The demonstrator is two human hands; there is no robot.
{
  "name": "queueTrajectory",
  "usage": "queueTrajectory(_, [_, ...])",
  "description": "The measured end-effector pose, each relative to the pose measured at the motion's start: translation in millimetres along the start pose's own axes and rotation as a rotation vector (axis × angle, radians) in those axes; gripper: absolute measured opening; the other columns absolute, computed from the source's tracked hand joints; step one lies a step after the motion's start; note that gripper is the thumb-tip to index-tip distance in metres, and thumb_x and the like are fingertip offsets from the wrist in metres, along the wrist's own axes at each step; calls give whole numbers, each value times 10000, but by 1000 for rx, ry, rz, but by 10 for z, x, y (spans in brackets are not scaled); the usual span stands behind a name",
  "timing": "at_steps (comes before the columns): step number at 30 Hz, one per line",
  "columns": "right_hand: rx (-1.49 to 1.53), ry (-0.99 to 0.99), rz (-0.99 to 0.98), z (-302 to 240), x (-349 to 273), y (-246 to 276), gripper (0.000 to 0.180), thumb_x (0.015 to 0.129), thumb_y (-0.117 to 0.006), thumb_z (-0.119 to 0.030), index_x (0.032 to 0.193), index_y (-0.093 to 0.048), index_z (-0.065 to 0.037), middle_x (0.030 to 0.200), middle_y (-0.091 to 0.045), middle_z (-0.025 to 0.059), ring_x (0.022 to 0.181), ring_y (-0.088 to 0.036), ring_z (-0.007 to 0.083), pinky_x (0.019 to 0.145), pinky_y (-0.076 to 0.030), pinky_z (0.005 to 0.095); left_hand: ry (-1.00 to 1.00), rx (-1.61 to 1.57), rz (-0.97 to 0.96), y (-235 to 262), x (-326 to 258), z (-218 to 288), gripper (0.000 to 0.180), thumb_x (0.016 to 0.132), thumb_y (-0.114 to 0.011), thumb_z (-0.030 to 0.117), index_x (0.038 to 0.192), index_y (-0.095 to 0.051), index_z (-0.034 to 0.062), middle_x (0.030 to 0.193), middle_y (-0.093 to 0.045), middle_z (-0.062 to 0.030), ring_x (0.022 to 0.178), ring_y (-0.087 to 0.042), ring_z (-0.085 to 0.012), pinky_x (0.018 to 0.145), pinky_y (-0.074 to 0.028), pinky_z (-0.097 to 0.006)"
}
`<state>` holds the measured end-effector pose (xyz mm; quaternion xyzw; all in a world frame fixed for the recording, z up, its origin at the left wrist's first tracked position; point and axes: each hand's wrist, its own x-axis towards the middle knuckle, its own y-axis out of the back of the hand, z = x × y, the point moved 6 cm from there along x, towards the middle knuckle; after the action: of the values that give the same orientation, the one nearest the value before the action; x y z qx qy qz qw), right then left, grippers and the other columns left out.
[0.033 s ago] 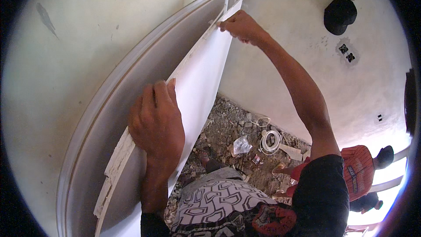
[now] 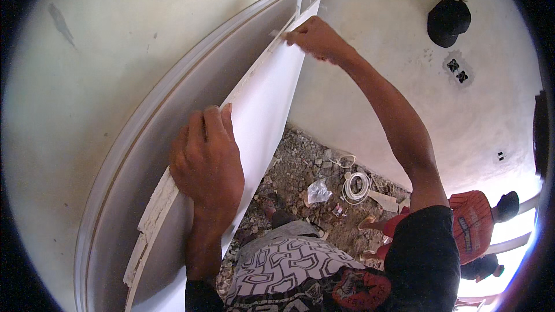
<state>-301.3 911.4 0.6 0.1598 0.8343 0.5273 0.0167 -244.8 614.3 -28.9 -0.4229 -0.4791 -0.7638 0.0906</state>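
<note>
A large white plasterboard sheet [image 2: 269, 95] stands on edge in front of me, its rough, crumbling edge facing up. My left hand [image 2: 208, 156] is closed over that edge, fingers on the far side and thumb along the top. Farther along, near the room corner, my right hand [image 2: 315, 39] is closed at the same edge. Something small and pale shows at its fingertips, too blurred to name. Behind the sheet, more boards [image 2: 193, 63] lean against the left wall.
A black cap [image 2: 448, 21] hangs on the right wall above an open socket box [image 2: 457, 70]. On the rubble floor [image 2: 289, 164] lie a white cable coil [image 2: 356, 188] and a clear plastic bag [image 2: 318, 191]. A person in a red shirt [image 2: 471, 228] is at the right.
My right hand has shifted slightly toward me along the board's edge. My left hand and the sheet look the same.
</note>
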Motion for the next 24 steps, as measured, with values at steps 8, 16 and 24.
queueTrajectory(8, [59, -105, 56, -83, -121, -34, 396, 901, -698, -368, 864, -743, 24, 477, -438, -9, 360, -380, 93, 344, -302, 294, -11, -12, -15, 21, 7, 15, 196, 962, -650, 287, 892, -620, 106, 780, -601, -45, 708, -644, -202, 606, -511, -351])
queueTrajectory(16, [79, 67, 32, -328, -218, -83, 439, 903, -679, -412, 808, -740, 12, 492, -460, 1, 378, -382, 87, 346, -303, 287, -9, -5, -31, 44, 7, 22, 196, 981, -626, 276, 908, -614, 95, 780, -601, -47, 708, -648, -211, 595, -514, -352])
queueTrajectory(24, [164, -140, -40, -242, -281, -61, 398, 886, -701, -384, 846, -753, 10, 485, -453, 5, 368, -395, 84, 337, -304, 281, 17, -25, -63, 18, 34, 9, 217, 996, -602, 274, 868, -596, 98, 779, -605, -53, 705, -652, -217, 598, -525, -351])
